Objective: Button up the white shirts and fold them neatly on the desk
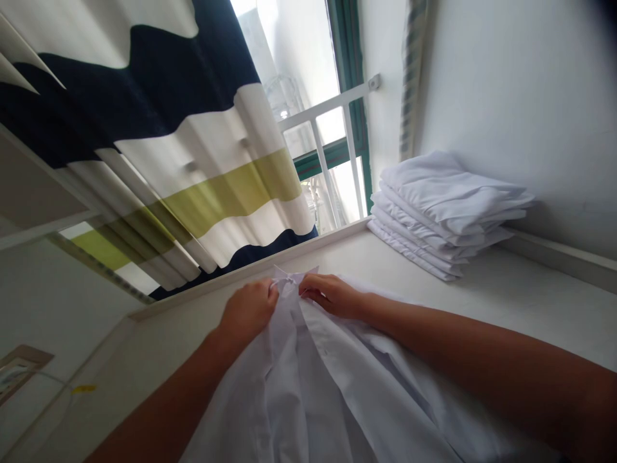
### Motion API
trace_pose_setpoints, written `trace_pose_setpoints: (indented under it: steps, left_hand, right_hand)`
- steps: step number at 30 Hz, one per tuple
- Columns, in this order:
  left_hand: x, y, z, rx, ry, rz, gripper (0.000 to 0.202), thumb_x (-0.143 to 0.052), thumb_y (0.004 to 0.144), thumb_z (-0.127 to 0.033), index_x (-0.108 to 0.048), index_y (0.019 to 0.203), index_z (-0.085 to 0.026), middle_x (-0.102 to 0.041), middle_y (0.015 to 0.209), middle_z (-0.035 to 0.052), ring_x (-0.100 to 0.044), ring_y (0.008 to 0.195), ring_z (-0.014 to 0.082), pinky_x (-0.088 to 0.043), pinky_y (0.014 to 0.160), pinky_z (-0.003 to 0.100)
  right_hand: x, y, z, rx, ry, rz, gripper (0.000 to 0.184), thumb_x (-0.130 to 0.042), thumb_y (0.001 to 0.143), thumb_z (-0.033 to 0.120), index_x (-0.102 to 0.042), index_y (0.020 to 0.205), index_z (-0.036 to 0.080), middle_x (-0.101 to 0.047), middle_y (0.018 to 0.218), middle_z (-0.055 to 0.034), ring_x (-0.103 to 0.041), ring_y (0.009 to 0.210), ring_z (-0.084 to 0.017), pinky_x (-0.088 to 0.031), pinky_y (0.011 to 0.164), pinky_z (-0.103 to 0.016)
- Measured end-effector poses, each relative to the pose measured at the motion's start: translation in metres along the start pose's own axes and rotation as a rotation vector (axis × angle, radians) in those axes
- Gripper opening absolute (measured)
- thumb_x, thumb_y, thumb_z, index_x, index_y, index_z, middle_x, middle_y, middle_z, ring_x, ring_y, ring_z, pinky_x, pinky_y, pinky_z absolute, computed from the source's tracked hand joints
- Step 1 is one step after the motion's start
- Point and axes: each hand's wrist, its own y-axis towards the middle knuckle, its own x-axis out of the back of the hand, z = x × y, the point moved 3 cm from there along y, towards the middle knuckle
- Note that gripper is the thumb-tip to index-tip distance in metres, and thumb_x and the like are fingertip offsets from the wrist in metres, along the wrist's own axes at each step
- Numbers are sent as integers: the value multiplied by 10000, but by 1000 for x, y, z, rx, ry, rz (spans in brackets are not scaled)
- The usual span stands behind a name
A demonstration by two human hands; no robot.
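Observation:
A white shirt (332,386) lies spread on the pale surface in front of me, its collar pointing away and its button front partly apart below the neck. My left hand (251,303) is closed on the left side of the collar. On the other side, my right hand (330,294) pinches the collar edge near the neck opening. Both hands are close together, with the collar points showing between and just beyond them. The fingertips are partly hidden by the cloth and the hands themselves.
A stack of folded white garments (443,212) sits at the right by the wall. A striped curtain (202,154) hangs beyond the surface's far edge, beside a window with a white railing (332,106). A small yellow tag (84,388) shows at lower left.

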Motion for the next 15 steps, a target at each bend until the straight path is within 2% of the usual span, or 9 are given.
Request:
trace_pose_setpoints:
  steps: [3,6,8,11,13,15]
  left_hand:
    - [-49,-12,-7,-57,-439,57,331,-375,995,-449,-587,907,-212,-680,924,86,-631,880,259,-430,773,343]
    - [-81,-21,-3,-86,-841,35,359,-310,1026,-438,-574,968,-201,-643,989,73,-592,959,228,-441,861,339]
    - [-92,-23,3,-57,-988,16,307,-380,1016,-429,-558,919,-199,-601,918,34,-564,902,193,-442,830,302]
    - [-97,-22,11,-23,-1179,74,289,-622,911,-439,-542,797,-185,-522,761,-24,-497,741,144,-417,698,247]
    - [-99,-20,15,-7,-1227,99,315,-707,849,-441,-586,766,-163,-543,733,-24,-487,713,133,-405,667,234]
    - [-102,-20,20,34,-1244,76,341,-750,805,-455,-636,737,-142,-585,722,-9,-500,704,134,-407,659,232]
  right_hand:
    - [-3,-2,3,6,-2,-18,163,-479,1021,277,-603,1050,176,-684,972,-72,-602,827,-169,-468,791,-292]
    - [-9,-3,4,27,-3,43,163,-530,1006,319,-615,1017,180,-677,908,-44,-596,766,-152,-465,741,-261]
    - [-12,-3,4,42,-8,89,154,-570,988,325,-629,994,182,-670,882,-33,-592,752,-152,-457,720,-255]
    - [-16,-2,2,63,-17,127,132,-579,985,301,-639,982,184,-666,907,-38,-594,791,-158,-451,741,-261]
    - [-17,-2,1,75,-18,136,130,-574,990,295,-644,991,185,-666,937,-45,-597,824,-161,-449,769,-267]
    - [-18,-2,0,89,-29,128,133,-577,993,299,-650,1006,188,-665,947,-47,-600,830,-161,-449,769,-266]
